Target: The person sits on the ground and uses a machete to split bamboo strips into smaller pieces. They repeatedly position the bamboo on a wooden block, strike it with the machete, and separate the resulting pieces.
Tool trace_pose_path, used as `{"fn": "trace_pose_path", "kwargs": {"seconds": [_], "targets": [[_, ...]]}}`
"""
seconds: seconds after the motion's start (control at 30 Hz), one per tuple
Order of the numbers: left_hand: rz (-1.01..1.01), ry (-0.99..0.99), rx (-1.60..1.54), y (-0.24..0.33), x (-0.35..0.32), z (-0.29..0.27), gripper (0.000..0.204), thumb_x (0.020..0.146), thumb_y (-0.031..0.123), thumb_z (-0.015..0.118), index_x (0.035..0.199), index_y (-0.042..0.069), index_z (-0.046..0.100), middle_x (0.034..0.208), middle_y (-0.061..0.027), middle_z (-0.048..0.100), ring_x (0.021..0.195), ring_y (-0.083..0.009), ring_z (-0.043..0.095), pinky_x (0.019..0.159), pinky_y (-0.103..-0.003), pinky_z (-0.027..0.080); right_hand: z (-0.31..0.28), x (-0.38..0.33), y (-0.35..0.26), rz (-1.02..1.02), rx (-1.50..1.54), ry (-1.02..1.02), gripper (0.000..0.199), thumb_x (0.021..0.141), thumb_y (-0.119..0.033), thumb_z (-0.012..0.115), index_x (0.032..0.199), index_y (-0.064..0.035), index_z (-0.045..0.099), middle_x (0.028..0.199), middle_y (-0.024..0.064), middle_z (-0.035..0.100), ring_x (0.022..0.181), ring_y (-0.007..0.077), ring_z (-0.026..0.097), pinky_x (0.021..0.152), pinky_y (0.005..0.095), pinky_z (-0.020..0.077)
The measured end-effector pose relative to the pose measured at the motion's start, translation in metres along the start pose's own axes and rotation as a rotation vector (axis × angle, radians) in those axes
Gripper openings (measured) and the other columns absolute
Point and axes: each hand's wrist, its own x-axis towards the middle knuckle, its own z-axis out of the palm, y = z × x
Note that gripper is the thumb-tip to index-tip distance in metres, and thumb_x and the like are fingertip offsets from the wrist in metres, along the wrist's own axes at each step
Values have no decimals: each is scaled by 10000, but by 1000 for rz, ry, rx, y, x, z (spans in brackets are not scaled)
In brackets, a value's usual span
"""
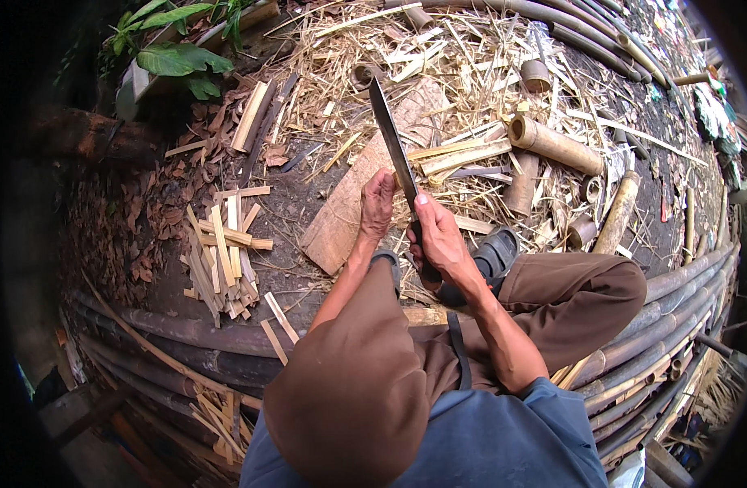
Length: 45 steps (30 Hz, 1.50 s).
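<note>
**Blade held upright between two hands over a bamboo-strewn yard**

The right hand (440, 240) is clenched around the handle of a long dark machete (392, 140), thumb pressed up along the blade's base. The blade rises away from the person, its tip over the straw. The left hand (377, 203) curls its fingers just beside the blade's lower edge; it seems to grip something thin there, but what it is cannot be told. Both hands hover above a flat wooden board (341, 220) lying on the dirt. To the left of the board sits a heap of split bamboo slats (221, 264). To the right lie short bamboo tube sections (555, 145). Long bamboo poles (674, 325) curve under the person's brown-trousered knees.
</note>
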Motion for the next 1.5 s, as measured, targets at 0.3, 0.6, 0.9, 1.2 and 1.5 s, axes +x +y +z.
{"fn": "trace_pose_path", "kwargs": {"seconds": [0.3,0.6,0.9,1.2,1.5], "targets": [[48,25,-13,-32,11,12,493,973,517,507,802,57,557,689,50,442,676,-65,384,603,-250,349,-6,6,4,-199,-386,165,432,1043,-320,396,1412,-112,478,598,14,418,570,87,418,532,295,384],[87,-12,40,-2,17,10,485,971,515,516,850,52,597,725,33,517,710,-60,456,640,-241,402,-2,1,-6,-349,-406,131,433,1052,-271,395,1431,-69,444,659,-65,371,568,35,324,492,222,293],[131,-96,16,9,26,9,512,972,519,505,873,30,615,749,2,588,711,-78,524,661,-251,437,-7,-3,-14,-264,-462,148,418,1044,-281,381,1424,-125,461,580,28,478,533,143,450,523,328,398],[43,-41,-49,-3,22,15,575,1020,534,316,1236,55,549,1028,-39,580,956,-162,550,809,-326,490,-17,7,10,-359,-400,91,439,1051,-255,395,1443,-61,428,652,-79,374,566,27,338,495,218,286],[95,330,201,3,-7,-28,520,1035,410,327,1258,-21,514,1128,-142,599,1069,-240,563,969,-351,417,-4,-11,-13,-400,-374,33,447,1037,-227,389,1445,-47,406,623,-3,447,560,73,442,512,274,389]]}}
